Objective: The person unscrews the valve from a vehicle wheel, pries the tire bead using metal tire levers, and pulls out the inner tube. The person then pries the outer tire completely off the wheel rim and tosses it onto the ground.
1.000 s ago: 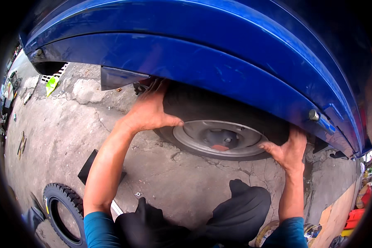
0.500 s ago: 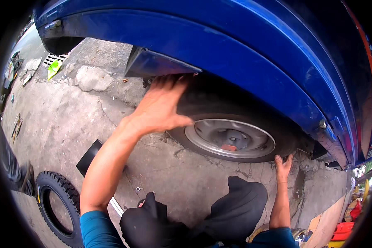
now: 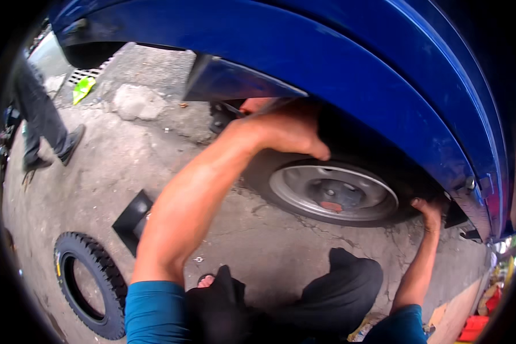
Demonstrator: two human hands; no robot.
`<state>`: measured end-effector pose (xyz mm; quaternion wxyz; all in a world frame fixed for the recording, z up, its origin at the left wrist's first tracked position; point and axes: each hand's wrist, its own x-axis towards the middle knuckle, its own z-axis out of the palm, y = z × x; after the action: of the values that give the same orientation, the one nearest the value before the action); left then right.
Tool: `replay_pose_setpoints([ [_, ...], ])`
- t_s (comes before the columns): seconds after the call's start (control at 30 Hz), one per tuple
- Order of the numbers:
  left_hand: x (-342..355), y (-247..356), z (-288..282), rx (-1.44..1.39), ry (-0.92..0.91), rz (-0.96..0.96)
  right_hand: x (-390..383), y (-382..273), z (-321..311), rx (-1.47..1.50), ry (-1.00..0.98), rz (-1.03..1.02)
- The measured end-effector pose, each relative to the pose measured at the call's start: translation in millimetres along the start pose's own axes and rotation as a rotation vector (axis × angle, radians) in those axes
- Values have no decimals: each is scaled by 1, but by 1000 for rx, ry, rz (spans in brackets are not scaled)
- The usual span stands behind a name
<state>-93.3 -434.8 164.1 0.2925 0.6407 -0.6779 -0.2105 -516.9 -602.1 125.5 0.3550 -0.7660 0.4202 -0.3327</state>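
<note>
A wheel with a silver rim [image 3: 358, 195] and black tyre [image 3: 269, 200] sits beneath a blue vehicle body [image 3: 350, 51]. My left hand [image 3: 286, 129] reaches over the tyre's top under the panel's lower edge, thumb pointing down toward the rim, fingertips hidden in shadow. My right hand [image 3: 430, 212] grips the tyre's right side, thumb up, other fingers mostly behind it. Beside my left hand, under the panel, are a dark angled flap [image 3: 235, 80] and a small reddish part [image 3: 252, 105], too blurred to make out.
A loose treaded tyre [image 3: 106, 275] lies at lower left beside a black angular object [image 3: 129, 221]. Another person's legs [image 3: 43, 120] are at upper left, near a light green scrap [image 3: 83, 89] and a drain grate. My knees are below the wheel; red items [image 3: 473, 327] lie at far right.
My left hand has moved rightward and deeper under the panel. My right hand has slid down along the tyre's right side. The other person's legs have walked into view at left.
</note>
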Motion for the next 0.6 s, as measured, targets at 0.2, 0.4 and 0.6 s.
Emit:
replay_pose_setpoints([
  [0.2, -1, 24, 16, 148, 213, 70, -5, 11, -3, -102, 91, -144],
  [0.4, 3, 48, -8, 131, -97, -6, 10, 145, -35, -253, 181, -123],
  [0.6, -26, 14, 12, 54, 277, 282, -33, 276, -66, -137, -49, 86],
])
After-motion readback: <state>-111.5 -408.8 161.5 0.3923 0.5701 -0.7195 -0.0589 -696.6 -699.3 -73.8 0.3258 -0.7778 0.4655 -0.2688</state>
